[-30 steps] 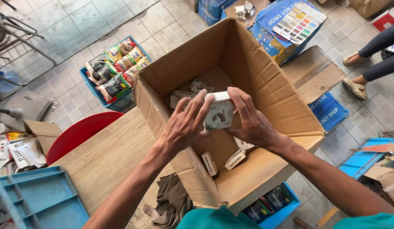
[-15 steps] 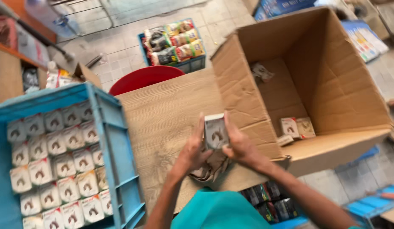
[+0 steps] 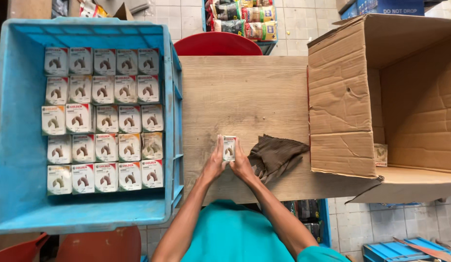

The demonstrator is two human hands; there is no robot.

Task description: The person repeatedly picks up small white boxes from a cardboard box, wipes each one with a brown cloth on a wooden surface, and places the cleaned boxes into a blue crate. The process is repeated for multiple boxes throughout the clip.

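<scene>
A small white box (image 3: 229, 147) with a dark curved picture on it is held upright between my left hand (image 3: 215, 163) and my right hand (image 3: 242, 165), just above the wooden table (image 3: 235, 92). To the left stands a blue plastic crate (image 3: 22, 204) filled with several rows of matching small white boxes (image 3: 104, 119). To the right a large open cardboard carton (image 3: 342, 102) lies on its side, with one small box (image 3: 380, 154) showing at its mouth.
A crumpled brown cloth (image 3: 275, 154) lies on the table beside my right hand. A red round tub (image 3: 216, 44) and a blue crate of packets (image 3: 242, 19) sit beyond the table on the tiled floor. More blue crates are below at the right (image 3: 405, 250).
My hands have carried the small box out of the cardboard carton and leftward over the table. My view has swung left, so the blue crate of boxes now fills the left side.
</scene>
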